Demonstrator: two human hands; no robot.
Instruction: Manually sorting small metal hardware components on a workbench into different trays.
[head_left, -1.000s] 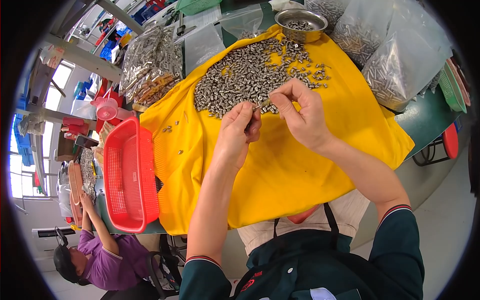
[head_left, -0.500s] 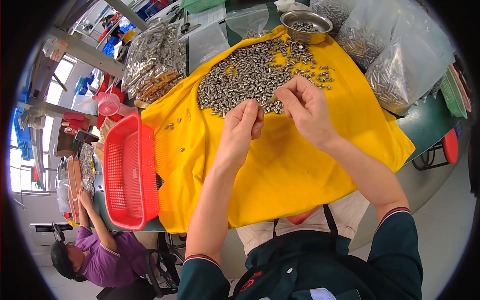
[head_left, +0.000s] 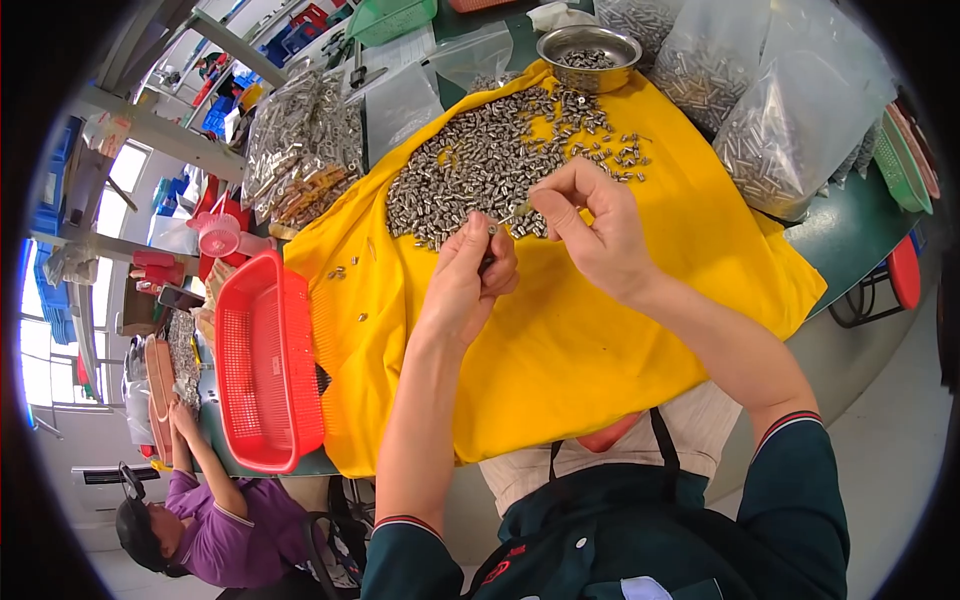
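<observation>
The left hand and the right hand both pinch one small shiny metal screw between the fingertips, above a smooth yellow cloth. Behind it lies a grey pile of screws, near a round steel bowl.

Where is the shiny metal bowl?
In the head view, the metal bowl sits at the far edge of the yellow cloth, just beyond the pile of small metal parts and left of the clear bags of parts.
</observation>
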